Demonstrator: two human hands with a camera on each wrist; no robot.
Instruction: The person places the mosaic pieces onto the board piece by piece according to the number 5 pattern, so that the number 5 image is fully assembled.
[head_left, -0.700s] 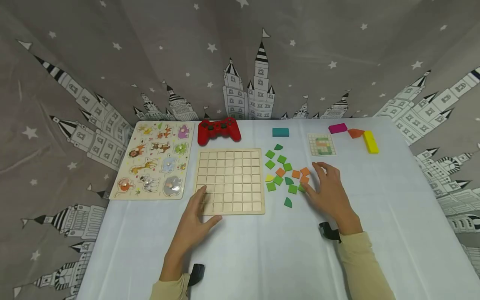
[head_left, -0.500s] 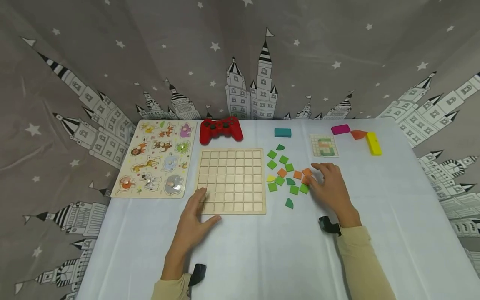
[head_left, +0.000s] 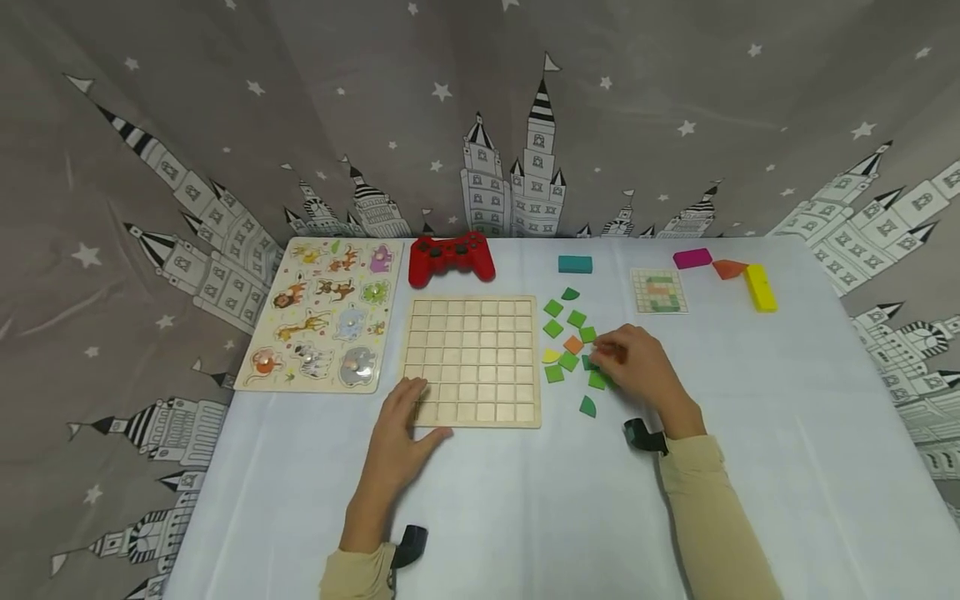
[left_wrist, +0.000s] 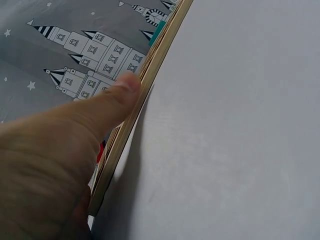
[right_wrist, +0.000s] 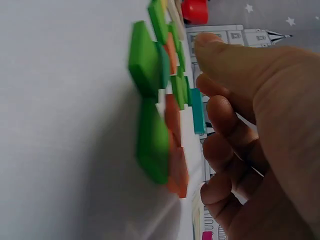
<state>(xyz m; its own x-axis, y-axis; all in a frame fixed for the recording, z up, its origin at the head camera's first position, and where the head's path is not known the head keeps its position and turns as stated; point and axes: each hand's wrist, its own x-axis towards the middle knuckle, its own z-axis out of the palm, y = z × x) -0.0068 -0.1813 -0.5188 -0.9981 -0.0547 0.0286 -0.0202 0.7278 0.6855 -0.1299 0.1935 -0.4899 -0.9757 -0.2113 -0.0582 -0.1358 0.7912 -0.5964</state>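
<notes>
My left hand (head_left: 393, 454) lies at the lower left corner of a wooden grid board (head_left: 480, 354), its fingers resting over the corner. In the left wrist view the thumb (left_wrist: 122, 90) lies along the board's edge. My right hand (head_left: 641, 367) is over the right side of a scatter of small tiles. Its fingers curve loosely above orange tiles (right_wrist: 172, 117) in the right wrist view, and nothing shows between thumb and index finger. Around it lie several green square tiles (head_left: 553, 328), dark green quarter-round tiles (head_left: 588, 407), an orange tile (head_left: 573, 344) and a yellow tile (head_left: 551, 356).
A small pattern card (head_left: 660, 291) lies behind the tiles. Along the back are a red game controller (head_left: 452, 258), a teal block (head_left: 575, 264), a magenta block (head_left: 692, 258), an orange-red piece (head_left: 728, 269) and a yellow block (head_left: 761, 288). An animal peg puzzle (head_left: 266, 333) lies left.
My right hand has moved left over the orange tiles, its thumb and fingers closer together, covering some of them in the head view. My left hand stays at the board; the head view has shifted slightly.
</notes>
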